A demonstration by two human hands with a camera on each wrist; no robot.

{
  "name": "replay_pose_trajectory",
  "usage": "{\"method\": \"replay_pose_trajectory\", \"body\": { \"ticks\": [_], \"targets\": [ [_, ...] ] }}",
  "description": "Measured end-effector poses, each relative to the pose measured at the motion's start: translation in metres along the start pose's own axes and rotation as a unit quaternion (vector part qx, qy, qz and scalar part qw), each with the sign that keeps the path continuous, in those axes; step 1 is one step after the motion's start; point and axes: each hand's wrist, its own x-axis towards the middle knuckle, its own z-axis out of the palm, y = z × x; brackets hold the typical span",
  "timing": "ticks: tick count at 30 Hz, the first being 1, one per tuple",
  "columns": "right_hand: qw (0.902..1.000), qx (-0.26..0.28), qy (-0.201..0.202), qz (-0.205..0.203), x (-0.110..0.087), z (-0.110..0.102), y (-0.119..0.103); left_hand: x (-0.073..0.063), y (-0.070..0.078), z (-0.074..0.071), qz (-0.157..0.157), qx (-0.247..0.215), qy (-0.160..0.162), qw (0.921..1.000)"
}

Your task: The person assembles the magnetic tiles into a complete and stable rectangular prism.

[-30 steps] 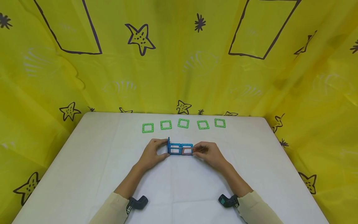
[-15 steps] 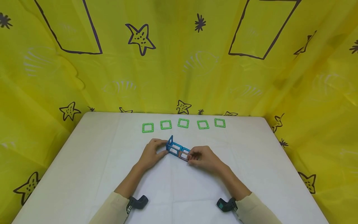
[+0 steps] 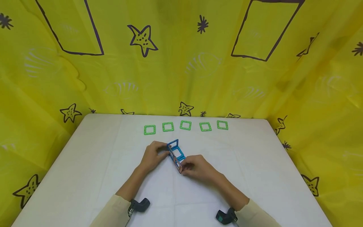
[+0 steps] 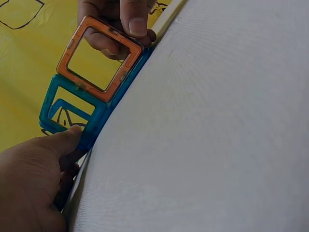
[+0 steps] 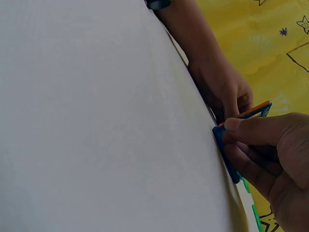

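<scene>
Several magnetic tiles are joined into one piece between my hands. Blue tiles (image 3: pixel 181 156) lie flat on the table. Along their side stands a row made of a blue tile (image 4: pixel 48 99) and an orange tile (image 4: pixel 72 43). Another blue tile stands upright at the far end. My left hand (image 3: pixel 152 155) pinches the blue end, its thumb on the standing tile in the left wrist view. At the orange end, my right hand (image 3: pixel 198 167) pinches the piece between thumb and fingers, which cover part of the tiles.
Several green square tiles (image 3: pixel 185 125) lie in a spaced row towards the back of the white table (image 3: pixel 113 176). A yellow curtain (image 3: pixel 170 78) with drawn starfish hangs behind and beside it. Dark wrist cameras (image 3: pixel 141 205) sit on both sleeves.
The joined piece has turned, its right end swinging towards me while the left end stays nearly in place. My right hand has moved left and nearer with it.
</scene>
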Motion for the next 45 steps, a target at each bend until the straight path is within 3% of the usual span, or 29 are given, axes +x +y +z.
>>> {"method": "replay_pose_trajectory", "body": {
  "ticks": [7, 15, 20, 27, 30, 37, 45],
  "targets": [
    [0.9999, 0.002, -0.012, 0.011, 0.003, 0.016, -0.012, 0.001, 0.000, -0.002, -0.015, -0.024, -0.001, 0.9996],
    [0.9991, 0.028, -0.022, 0.021, 0.004, 0.023, -0.020, 0.001, 0.000, -0.002, -0.024, -0.010, 0.002, 0.9997],
    [0.9993, 0.031, 0.012, 0.017, 0.005, 0.018, -0.017, 0.001, 0.000, -0.002, -0.022, -0.009, 0.005, 0.9997],
    [0.9956, 0.019, 0.086, 0.032, 0.003, -0.007, -0.002, 0.000, 0.001, -0.002, -0.027, -0.013, 0.000, 0.9995],
    [0.9900, 0.001, 0.130, 0.055, 0.000, -0.021, 0.006, -0.001, 0.001, -0.001, -0.034, -0.011, -0.002, 0.9994],
    [0.9640, -0.028, 0.235, 0.121, -0.005, -0.057, 0.034, -0.004, 0.001, -0.003, -0.042, -0.006, 0.002, 0.9991],
    [0.9385, -0.061, 0.286, 0.184, -0.008, -0.099, 0.073, -0.001, 0.002, 0.000, -0.040, -0.018, -0.003, 0.9991]
  ]
}}
